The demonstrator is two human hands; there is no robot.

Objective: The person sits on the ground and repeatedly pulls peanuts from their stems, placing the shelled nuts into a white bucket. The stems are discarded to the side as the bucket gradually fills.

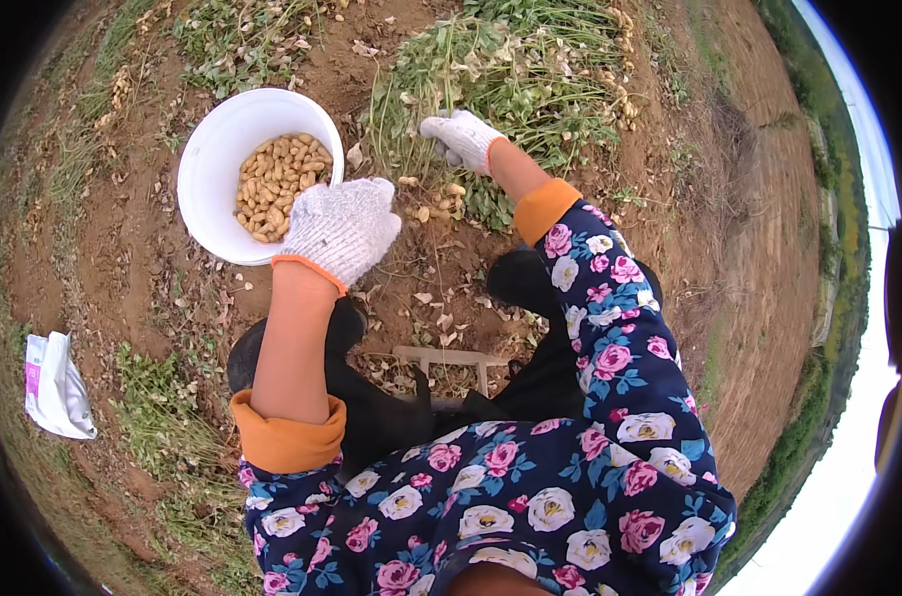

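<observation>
A white plastic bucket point(212, 179) stands on the soil at upper left, partly filled with unshelled peanuts point(276, 182). Over its lower right rim lies my left hand point(343, 227), in a white knitted glove with an orange cuff. Its fingers point away from me, and what they may hold is hidden. My right hand point(462, 140), gloved alike, is curled round green stems of uprooted peanut plants point(525, 89). Between the hands, at the lower end of those plants, several peanut pods point(447, 201) hang just above or on the ground.
More pulled peanut plants point(242, 41) lie beyond the bucket, and others point(171, 417) are at lower left. A white plastic bag point(57, 387) rests on the far left soil. Between my feet is a wooden stool point(451, 356), partly hidden by my legs.
</observation>
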